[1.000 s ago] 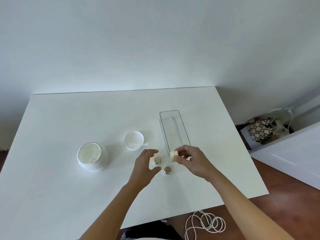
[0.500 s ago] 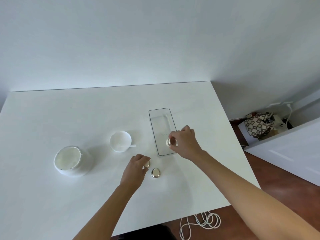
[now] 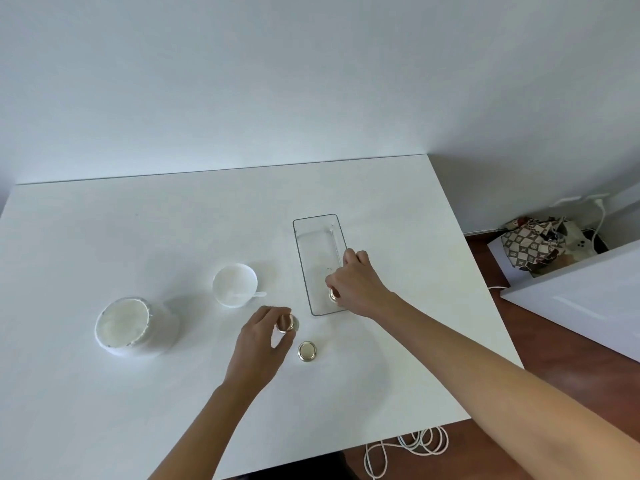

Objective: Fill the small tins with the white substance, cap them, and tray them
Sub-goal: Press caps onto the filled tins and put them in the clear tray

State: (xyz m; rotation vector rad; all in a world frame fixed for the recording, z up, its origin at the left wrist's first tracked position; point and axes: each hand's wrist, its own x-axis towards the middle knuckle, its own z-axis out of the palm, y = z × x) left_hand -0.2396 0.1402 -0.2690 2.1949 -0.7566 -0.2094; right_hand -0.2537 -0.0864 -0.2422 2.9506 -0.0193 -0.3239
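Capped tin (image 3: 333, 294) held low in clear tray (image 3: 300, 258), near end, by curled right hand (image 3: 356, 284); second tin (image 3: 286, 323) pinched by left hand (image 3: 258, 344) near tabletop's front edge.

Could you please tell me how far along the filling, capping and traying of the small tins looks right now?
Nothing rests in the clear tray on its own yet. In hand: the right hand lowers a tin into the tray's near end, while the left hand grips a second tin on the table. Left: that tin and the one lying loose beside it still need traying; I cannot tell whether they are filled.
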